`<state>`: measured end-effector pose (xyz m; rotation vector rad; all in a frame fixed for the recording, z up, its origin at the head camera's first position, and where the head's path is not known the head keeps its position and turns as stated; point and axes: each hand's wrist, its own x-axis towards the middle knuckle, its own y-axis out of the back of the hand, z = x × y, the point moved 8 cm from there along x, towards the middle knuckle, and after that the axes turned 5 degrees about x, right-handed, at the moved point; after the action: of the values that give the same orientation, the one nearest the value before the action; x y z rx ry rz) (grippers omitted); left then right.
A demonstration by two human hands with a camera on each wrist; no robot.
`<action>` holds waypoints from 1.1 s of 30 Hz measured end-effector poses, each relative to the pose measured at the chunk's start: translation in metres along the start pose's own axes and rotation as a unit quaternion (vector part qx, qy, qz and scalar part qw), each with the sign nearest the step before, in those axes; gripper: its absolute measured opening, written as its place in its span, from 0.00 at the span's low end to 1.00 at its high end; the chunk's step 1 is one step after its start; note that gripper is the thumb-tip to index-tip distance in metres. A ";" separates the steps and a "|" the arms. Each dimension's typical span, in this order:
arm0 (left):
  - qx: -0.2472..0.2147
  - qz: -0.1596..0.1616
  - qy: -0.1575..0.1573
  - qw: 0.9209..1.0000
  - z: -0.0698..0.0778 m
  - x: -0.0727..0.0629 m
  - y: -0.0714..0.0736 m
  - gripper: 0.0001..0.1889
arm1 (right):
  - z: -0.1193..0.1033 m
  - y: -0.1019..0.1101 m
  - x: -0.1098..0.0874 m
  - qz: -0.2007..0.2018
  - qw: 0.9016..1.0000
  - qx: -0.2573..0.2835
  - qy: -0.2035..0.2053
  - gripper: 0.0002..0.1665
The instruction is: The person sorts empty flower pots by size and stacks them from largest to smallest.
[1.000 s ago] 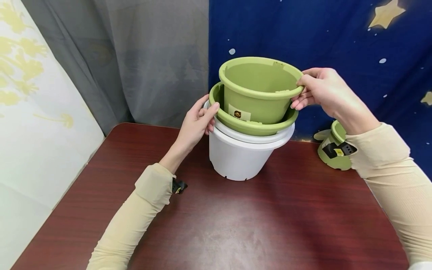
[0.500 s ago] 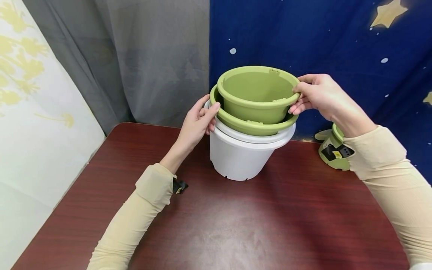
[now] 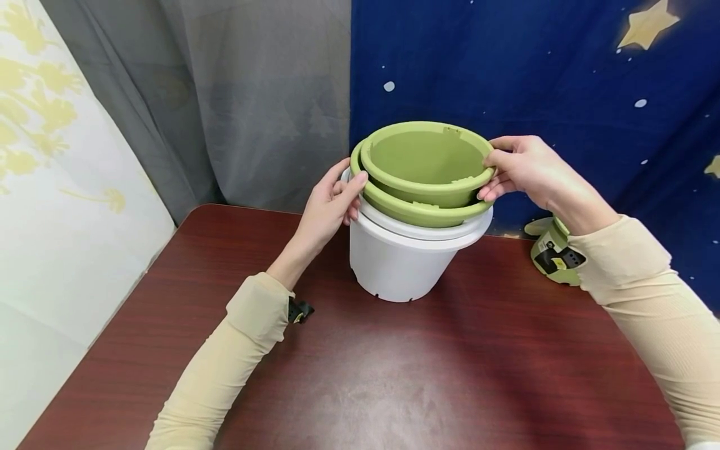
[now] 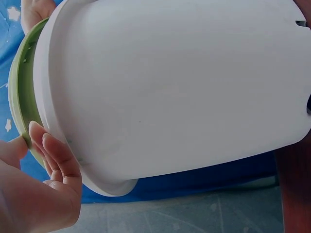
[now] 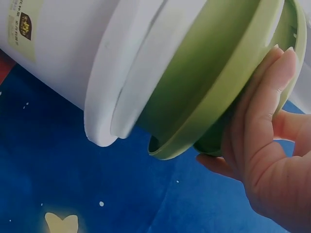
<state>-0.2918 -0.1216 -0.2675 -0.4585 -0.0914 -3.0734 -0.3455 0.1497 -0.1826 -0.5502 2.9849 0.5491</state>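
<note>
While the right hand [image 3: 523,167] pinches the rim of the upper pot [image 3: 424,156], centre frame in the head view, that green pot sits partly inside the lower pot [image 3: 416,210], also green, nested in white pots [image 3: 405,269]; the left hand [image 3: 329,203] grips the lower pot's rim. At right, a small pot [image 3: 554,237] stands partly behind a sleeve [image 3: 624,256]. The table [image 3: 371,362] spans the lower frame, its back edge near the white pots. The left wrist view shows fingers [image 4: 60,155] beside a white rim [image 4: 54,73]. Only the right wrist view, upper left, shows the white side's label [image 5: 22,29].
</note>
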 end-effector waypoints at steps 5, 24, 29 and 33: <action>-0.003 -0.002 0.002 1.000 -0.001 0.000 0.000 0.34 | 0.003 -0.003 0.000 -0.006 1.000 -0.005 0.004 0.27; 0.001 0.001 0.000 1.000 -0.002 0.000 -0.002 0.35 | 0.003 0.006 0.009 0.026 0.973 -0.228 0.023 0.27; 0.002 0.002 0.000 1.000 0.000 0.000 -0.001 0.34 | -0.001 0.008 0.014 0.042 0.950 -0.309 0.026 0.33; 0.001 0.002 0.003 1.000 0.000 0.000 -0.001 0.34 | -0.004 0.008 0.018 0.042 0.933 -0.357 0.022 0.34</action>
<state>-0.2923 -0.1206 -0.2677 -0.4487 -0.0922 -3.0702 -0.3656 0.1494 -0.1785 -0.4591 2.7793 1.6674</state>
